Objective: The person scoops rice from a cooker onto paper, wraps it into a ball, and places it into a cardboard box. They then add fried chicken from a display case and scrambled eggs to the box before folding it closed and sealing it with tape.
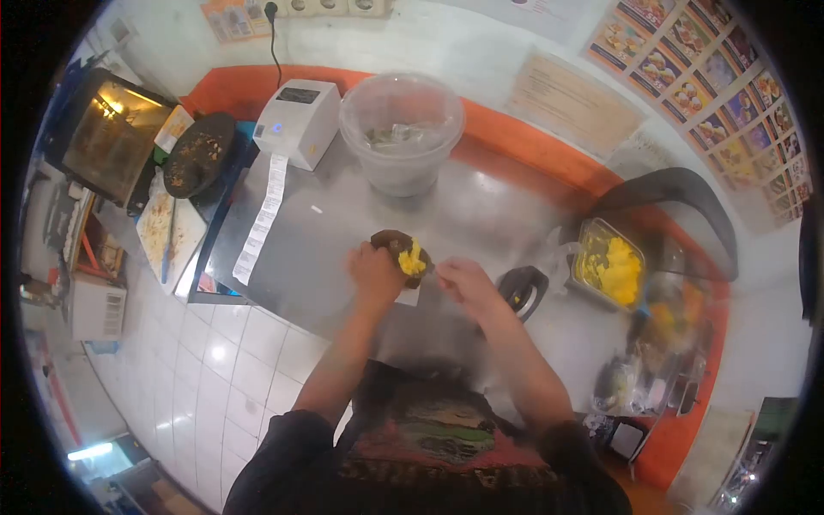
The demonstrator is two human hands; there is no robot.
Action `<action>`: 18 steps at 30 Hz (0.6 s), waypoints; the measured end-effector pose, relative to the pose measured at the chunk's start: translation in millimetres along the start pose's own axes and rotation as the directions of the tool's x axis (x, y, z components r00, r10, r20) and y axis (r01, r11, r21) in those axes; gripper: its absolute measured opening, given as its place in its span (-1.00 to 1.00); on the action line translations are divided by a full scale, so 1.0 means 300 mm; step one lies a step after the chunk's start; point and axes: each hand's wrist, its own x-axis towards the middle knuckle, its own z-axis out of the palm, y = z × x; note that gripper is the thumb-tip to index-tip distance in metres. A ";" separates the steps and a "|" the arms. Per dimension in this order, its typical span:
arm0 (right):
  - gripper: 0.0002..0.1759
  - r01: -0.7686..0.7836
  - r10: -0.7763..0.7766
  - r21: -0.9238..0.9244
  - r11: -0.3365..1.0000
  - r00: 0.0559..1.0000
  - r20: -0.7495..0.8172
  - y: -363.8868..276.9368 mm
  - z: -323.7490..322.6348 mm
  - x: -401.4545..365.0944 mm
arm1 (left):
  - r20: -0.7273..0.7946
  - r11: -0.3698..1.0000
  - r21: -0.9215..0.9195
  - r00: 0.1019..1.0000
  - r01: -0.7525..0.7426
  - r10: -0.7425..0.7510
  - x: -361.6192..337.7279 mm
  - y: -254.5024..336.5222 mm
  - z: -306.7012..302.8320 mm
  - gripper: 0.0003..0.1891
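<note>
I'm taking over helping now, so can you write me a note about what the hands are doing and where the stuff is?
Left hand: grips the dark round piece at its edge, above the steel counter.
Right hand: close beside the piece, fingers curled. It is blurred, so I cannot tell whether it holds anything.
Done: yellow filling lies on the piece.
Left: the piece is open, not closed or wrapped.
More yellow food sits in the clear box at the right.

Steel counter [343, 225]: printer [296, 120], tub [402, 133], tray [608, 268].
</note>
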 end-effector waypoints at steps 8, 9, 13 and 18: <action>-0.87 0.065 -0.096 -0.201 0.977 0.984 -0.152 0.032 0.070 0.061 | 0.206 0.998 0.056 0.978 0.020 -0.032 0.063 -0.066 -0.069 -0.65; -0.87 0.141 -0.193 -0.313 0.939 0.970 -0.144 0.057 0.065 0.080 | 0.191 0.999 0.052 0.981 0.008 -0.018 0.059 -0.093 -0.068 -0.67; -0.85 0.196 -0.442 -0.770 0.607 0.889 -0.122 0.113 0.074 0.120 | 0.142 0.999 -0.050 0.990 -0.011 0.018 0.052 -0.149 -0.095 -0.77; -0.82 0.074 -0.470 -0.944 0.323 0.878 -0.092 0.121 0.129 0.084 | 0.058 0.991 -0.115 0.996 -0.067 0.074 0.051 -0.186 -0.066 -0.83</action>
